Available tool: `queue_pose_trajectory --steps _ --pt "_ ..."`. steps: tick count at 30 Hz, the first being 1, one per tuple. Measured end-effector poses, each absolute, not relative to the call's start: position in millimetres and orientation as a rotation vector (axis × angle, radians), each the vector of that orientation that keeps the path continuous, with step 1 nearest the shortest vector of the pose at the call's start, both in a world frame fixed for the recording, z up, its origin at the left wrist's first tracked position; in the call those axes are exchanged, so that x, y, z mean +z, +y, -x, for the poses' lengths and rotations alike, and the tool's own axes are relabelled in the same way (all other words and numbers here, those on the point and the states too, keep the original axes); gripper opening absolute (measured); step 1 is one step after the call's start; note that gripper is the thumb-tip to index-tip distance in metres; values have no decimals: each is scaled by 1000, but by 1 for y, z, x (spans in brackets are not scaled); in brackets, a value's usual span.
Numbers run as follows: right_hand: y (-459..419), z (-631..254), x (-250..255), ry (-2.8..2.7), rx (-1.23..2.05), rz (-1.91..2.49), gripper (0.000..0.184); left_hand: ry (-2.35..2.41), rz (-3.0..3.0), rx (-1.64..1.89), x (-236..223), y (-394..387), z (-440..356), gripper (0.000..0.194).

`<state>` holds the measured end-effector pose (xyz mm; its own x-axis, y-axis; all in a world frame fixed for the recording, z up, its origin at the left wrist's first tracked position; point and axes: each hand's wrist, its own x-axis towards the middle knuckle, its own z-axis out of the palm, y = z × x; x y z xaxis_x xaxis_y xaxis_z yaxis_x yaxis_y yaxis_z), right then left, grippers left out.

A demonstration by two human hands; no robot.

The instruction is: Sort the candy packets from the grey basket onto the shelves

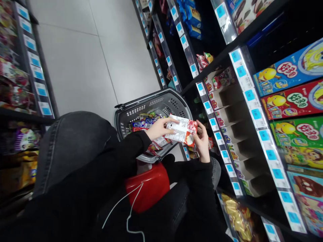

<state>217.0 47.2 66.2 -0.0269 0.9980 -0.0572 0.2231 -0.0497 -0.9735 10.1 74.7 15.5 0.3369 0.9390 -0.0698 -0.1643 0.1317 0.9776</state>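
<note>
Between my two hands is a red and white snack packet [179, 130], its printed back facing up. My left hand [161, 127] grips the packet's left end, with fingers over its face. At the other end, my right hand [202, 139] pinches the red edge between thumb and fingers. Just below the packet stands a dark grey shopping basket [137, 109] on the floor. Several colourful snack packets [148, 122] lie inside it, partly hidden by my left hand and sleeve.
Shelves with blue price tags [249, 95] rise close on my right, holding boxes [297, 101] and open display cartons [232, 117]. Bagged sweets [17, 72] fill shelves on the left. A red bag [148, 188] with a white cord lies at my lap. Tiled floor [75, 57] runs ahead.
</note>
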Motion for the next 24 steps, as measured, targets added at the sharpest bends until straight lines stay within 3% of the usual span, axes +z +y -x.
queue_pose_trajectory --steps 9,16,24 --pt "51 -215 46 -1510 1136 1507 24 1053 -1201 971 10 76 -14 32" --pt "54 -211 42 -1615 1035 1523 13 1184 -1243 1037 3 75 -20 13" --pt "54 -208 42 -1647 930 1548 9 1298 -1243 1082 3 76 -17 10"
